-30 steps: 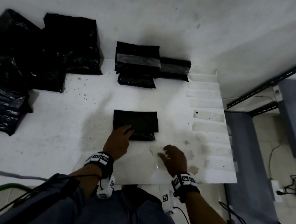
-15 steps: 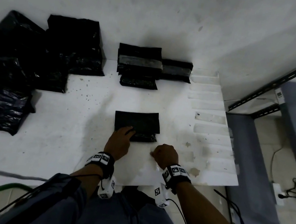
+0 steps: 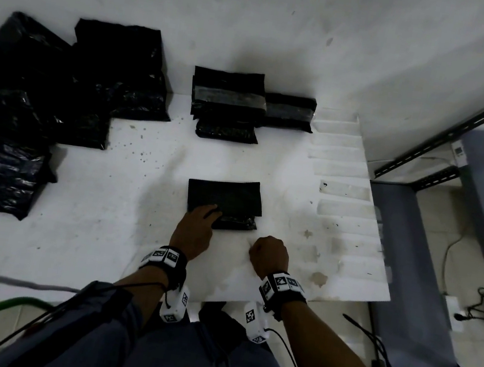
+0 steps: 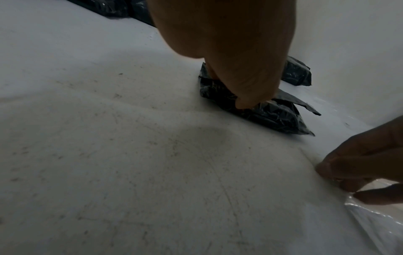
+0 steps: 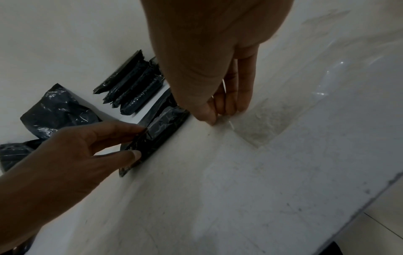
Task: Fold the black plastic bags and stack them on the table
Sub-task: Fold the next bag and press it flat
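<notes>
On the white surface (image 3: 95,223), w/ unfolded bags (image 3: 22,123) far left & the done stack (image 3: 228,102) at back, I'm mid-fold: left hand (image 3: 195,230) presses flat fingers on the folded bag (image 3: 225,201), right hand (image 3: 271,253) beside it pinches clear film (image 4: 375,217); next, prob. stack it.

Glossy crinkled black plastic bag (image 3: 225,201) on scuffed matt white table (image 3: 103,209)
</notes>
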